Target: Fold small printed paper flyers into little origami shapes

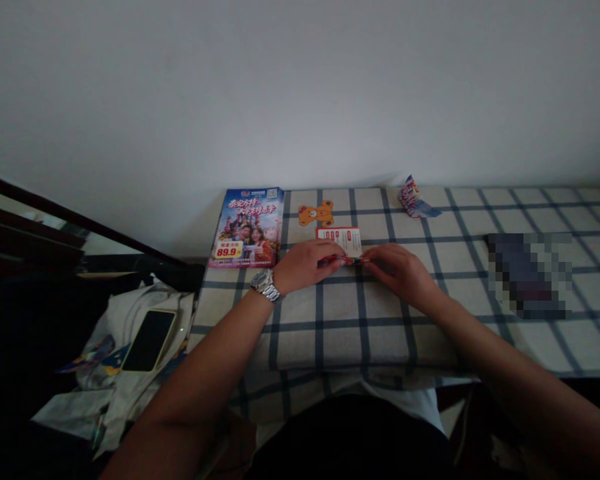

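A small printed leaflet (349, 241), white with a red edge and red labels, is between my two hands above the checked cloth. My left hand (305, 265), with a metal watch on the wrist, pinches its near edge from the left. Fingers of my right hand (403, 272) close on the same edge from the right. That edge looks darker and coloured, perhaps folded over; my fingers hide part of it. Just beyond the leaflet lies a flat orange bear cutout (316, 214).
Colourful flyers (254, 227) lie at the table's left end. A folded, printed paper piece (414, 201) stands near the wall. A pixelated dark object (525, 275) is at right. Lower left, a phone (150, 340) rests on a pale cloth or bag (125, 310).
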Tool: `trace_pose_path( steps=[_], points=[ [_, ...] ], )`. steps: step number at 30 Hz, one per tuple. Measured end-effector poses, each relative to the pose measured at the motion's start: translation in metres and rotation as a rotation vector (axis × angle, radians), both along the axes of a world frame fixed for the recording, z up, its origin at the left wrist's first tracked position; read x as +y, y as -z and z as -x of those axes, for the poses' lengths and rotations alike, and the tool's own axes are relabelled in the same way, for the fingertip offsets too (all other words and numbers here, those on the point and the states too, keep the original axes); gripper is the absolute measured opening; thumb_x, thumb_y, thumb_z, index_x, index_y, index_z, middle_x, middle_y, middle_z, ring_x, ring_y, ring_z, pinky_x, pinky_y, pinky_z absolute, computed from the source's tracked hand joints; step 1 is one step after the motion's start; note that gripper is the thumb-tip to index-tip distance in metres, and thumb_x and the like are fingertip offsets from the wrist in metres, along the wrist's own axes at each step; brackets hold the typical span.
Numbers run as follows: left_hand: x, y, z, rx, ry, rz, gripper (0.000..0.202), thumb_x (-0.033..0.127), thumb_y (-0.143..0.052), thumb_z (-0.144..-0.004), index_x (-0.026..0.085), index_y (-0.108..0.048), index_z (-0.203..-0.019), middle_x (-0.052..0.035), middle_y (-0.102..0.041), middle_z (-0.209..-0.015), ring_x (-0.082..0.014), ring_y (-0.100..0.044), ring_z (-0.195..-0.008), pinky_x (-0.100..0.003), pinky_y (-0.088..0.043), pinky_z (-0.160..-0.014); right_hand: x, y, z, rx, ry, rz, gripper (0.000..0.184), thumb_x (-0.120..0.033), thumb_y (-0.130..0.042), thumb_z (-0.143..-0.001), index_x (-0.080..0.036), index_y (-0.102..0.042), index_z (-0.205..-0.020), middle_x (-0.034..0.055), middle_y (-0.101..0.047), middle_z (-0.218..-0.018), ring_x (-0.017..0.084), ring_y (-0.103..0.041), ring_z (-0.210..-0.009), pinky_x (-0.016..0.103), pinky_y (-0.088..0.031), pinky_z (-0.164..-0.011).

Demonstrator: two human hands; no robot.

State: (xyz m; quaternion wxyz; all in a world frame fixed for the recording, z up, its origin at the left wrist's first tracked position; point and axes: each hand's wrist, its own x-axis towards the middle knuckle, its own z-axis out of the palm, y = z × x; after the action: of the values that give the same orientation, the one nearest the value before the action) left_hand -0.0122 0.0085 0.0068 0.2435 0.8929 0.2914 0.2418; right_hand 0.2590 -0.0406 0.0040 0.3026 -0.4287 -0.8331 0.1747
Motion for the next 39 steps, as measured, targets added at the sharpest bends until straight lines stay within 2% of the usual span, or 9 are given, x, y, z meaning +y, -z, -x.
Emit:
trace_pose_path(
  steps=[2,5,11,15,22,27,31,34,39],
  points=[
    [-0.002,-0.002,0.001,0.001,-0.035,0.003,0.023,0.04,-0.058,-0.104,0.023,-0.071,-0.111,-0.0039,-0.077,-0.111,-0.0203,-0.072,-0.101,-0.036,-0.056,-0.093,0.0,-0.002,0.001,-0.006,0.052,0.038,0.013,-0.031,-0.06,-0.102,-0.023,-0.071,-0.105,0.0072,-0.078,-0.101,0.025,-0.073,-0.093,0.039,-0.057,-0.084],
    [-0.003,-0.006,0.003,-0.038,-0.036,0.002,0.025,0.041,-0.061,-0.101,0.023,-0.07,-0.117,-0.006,-0.075,-0.119,-0.0214,-0.071,-0.111,-0.036,-0.056,-0.099,-0.002,-0.006,0.002,-0.023,0.121,0.1,0.016,-0.033,-0.058,-0.103,-0.022,-0.07,-0.103,0.0054,-0.077,-0.091,0.022,-0.071,-0.078,0.033,-0.054,-0.071],
    [-0.003,-0.008,0.002,-0.062,-0.088,0.011,0.025,0.03,-0.062,-0.099,0.021,-0.066,-0.123,-0.0071,-0.072,-0.121,-0.0206,-0.07,-0.108,-0.036,-0.055,-0.099,0.001,-0.008,0.005,-0.013,0.21,0.203,0.022,-0.04,-0.057,-0.102,-0.022,-0.071,-0.103,0.0021,-0.075,-0.08,0.016,-0.063,-0.06,0.027,-0.045,-0.058],
    [-0.001,-0.005,-0.001,-0.063,-0.154,0.027,0.023,0.025,-0.064,-0.098,0.02,-0.066,-0.121,-0.0066,-0.073,-0.118,-0.0207,-0.07,-0.107,-0.037,-0.055,-0.1,0.005,-0.009,0.007,0.002,0.223,0.239,0.023,-0.041,-0.058,-0.101,-0.022,-0.071,-0.101,0.0023,-0.075,-0.079,0.016,-0.063,-0.059,0.027,-0.044,-0.057],
    [0.0,0.0,-0.003,-0.039,-0.209,0.037,0.021,0.027,-0.066,-0.099,0.02,-0.067,-0.12,-0.0067,-0.072,-0.116,-0.0206,-0.069,-0.104,-0.038,-0.056,-0.097,0.011,-0.011,0.007,-0.007,0.213,0.284,0.021,-0.041,-0.06,-0.099,-0.022,-0.07,-0.098,0.0021,-0.075,-0.079,0.016,-0.064,-0.063,0.028,-0.044,-0.059],
    [0.003,0.003,-0.002,-0.062,-0.215,-0.051,0.02,0.025,-0.067,-0.099,0.019,-0.069,-0.118,-0.0078,-0.068,-0.117,-0.0221,-0.065,-0.113,-0.041,-0.054,-0.104,0.016,-0.008,0.011,-0.026,0.255,0.292,0.019,-0.039,-0.06,-0.099,-0.023,-0.07,-0.1,0.0017,-0.076,-0.081,0.018,-0.068,-0.067,0.029,-0.043,-0.062],
    [0.005,0.007,-0.002,0.005,-0.295,-0.134,0.03,0.032,-0.073,-0.095,0.02,-0.069,-0.123,-0.0091,-0.066,-0.121,-0.026,-0.062,-0.117,-0.046,-0.052,-0.107,0.017,-0.008,0.014,-0.049,0.287,0.3,0.018,-0.039,-0.06,-0.099,-0.024,-0.07,-0.101,0.0016,-0.077,-0.082,0.019,-0.069,-0.069,0.029,-0.043,-0.063],
    [0.006,0.011,-0.003,0.042,-0.351,-0.152,0.035,0.034,-0.074,-0.095,0.02,-0.069,-0.126,-0.0096,-0.065,-0.122,-0.0273,-0.062,-0.117,-0.047,-0.053,-0.106,0.019,-0.009,0.016,-0.062,0.298,0.299,0.021,-0.041,-0.058,-0.1,-0.024,-0.071,-0.1,0.0012,-0.077,-0.08,0.018,-0.068,-0.068,0.029,-0.042,-0.061],
    [0.009,0.016,-0.004,0.057,-0.353,-0.157,0.035,0.033,-0.074,-0.095,0.021,-0.069,-0.127,-0.0091,-0.064,-0.123,-0.0277,-0.061,-0.119,-0.046,-0.052,-0.106,0.022,-0.009,0.018,-0.097,0.338,0.247,0.021,-0.042,-0.062,-0.098,-0.023,-0.072,-0.096,0.0021,-0.076,-0.079,0.018,-0.067,-0.067,0.03,-0.042,-0.06]
  ],
)
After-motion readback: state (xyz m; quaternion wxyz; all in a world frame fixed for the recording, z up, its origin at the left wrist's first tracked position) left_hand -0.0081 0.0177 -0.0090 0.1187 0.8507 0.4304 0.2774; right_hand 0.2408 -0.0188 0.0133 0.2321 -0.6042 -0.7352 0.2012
